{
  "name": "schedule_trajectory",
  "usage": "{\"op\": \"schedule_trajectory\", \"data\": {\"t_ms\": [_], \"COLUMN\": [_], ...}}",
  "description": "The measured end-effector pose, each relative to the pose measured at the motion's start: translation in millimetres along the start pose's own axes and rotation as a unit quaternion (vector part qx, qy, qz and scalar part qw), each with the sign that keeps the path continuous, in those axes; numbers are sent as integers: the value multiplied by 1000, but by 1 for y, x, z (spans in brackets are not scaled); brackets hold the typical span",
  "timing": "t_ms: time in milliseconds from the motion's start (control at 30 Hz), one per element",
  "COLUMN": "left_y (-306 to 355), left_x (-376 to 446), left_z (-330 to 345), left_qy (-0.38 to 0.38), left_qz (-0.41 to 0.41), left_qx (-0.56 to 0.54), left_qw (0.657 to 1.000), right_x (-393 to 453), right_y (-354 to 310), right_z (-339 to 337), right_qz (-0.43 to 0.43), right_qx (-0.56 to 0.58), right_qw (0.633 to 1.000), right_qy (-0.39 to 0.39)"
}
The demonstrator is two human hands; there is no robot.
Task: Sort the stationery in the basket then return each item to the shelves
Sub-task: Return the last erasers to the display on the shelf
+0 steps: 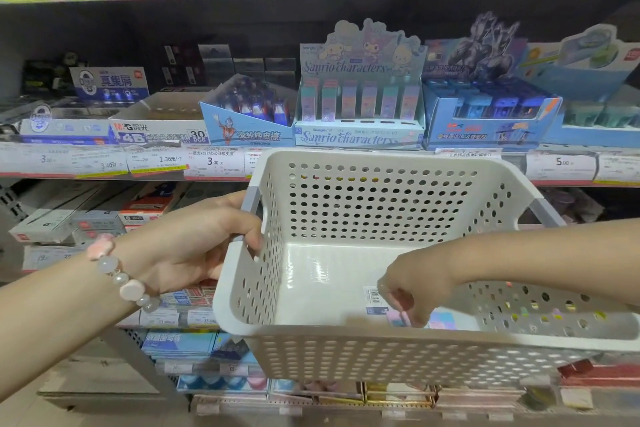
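White plastic basket (346, 211) with little holes: we grip its side with our left hand (194, 239). Our right hand (412, 288) pinches a small pastel packet (440, 320) inside.

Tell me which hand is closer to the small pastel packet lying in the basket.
Right. The right hand reaches down onto the pastel packet; the left hand holds the basket at its left handle, away from it.

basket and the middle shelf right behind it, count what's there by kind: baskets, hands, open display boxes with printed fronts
White basket: 1
Hands, left hand gripping the basket's side, right hand reaching inside: 2
Printed display boxes, from the 4B eraser box to the Sanrio box: 4
Total: 7
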State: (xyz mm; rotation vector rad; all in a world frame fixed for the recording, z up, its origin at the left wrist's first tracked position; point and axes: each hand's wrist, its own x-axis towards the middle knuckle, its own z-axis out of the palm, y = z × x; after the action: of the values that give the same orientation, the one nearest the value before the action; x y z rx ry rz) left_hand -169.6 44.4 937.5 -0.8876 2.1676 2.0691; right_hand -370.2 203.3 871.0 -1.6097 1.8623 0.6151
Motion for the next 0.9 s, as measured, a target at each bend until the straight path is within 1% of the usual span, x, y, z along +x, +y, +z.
{"op": "schedule_trajectory", "data": {"t_ms": [100,233,300,333,367,433,500,567,633,700,733,800,900], "left_y": [0,0,0,1,1,1,2,2,2,2,2,2,2], "left_x": [-1,-3,-3,-3,-4,-4,-4,-3,-2,-2,-2,-1,-1], "left_z": [0,0,0,0,0,0,1,0,0,0,0,0,0], "left_qy": [-4,0,3,6,8,13,20,24,21,14,12,8,3], "left_qz": [-1,-7,-13,-17,-19,-21,-22,-22,-21,-18,-18,-16,-12], "left_qx": [-1,-5,-4,-4,-4,-2,-2,-4,-1,-2,-2,-5,-7], "left_qw": [1000,1000,1000,1000,1000,1000,1000,999,1000,1000,1000,1000,1000], "right_x": [3,-1,-7,-12,-19,-36,-56,-72,-79,-78,-74,-65,-51], "right_y": [5,14,17,19,20,21,23,28,34,39,41,42,43], "right_z": [0,-12,-27,-36,-47,-71,-93,-112,-129,-143,-149,-156,-161], "right_qz": [10,-10,-28,-37,-45,-69,-92,-101,-98,-75,-58,-44,-36], "right_qx": [-10,91,134,144,149,167,216,240,238,191,152,105,88], "right_qw": [1000,994,989,988,988,980,954,914,860,813,798,783,786], "right_qy": [-10,-59,-56,-41,-13,82,188,312,441,545,580,611,611]}}
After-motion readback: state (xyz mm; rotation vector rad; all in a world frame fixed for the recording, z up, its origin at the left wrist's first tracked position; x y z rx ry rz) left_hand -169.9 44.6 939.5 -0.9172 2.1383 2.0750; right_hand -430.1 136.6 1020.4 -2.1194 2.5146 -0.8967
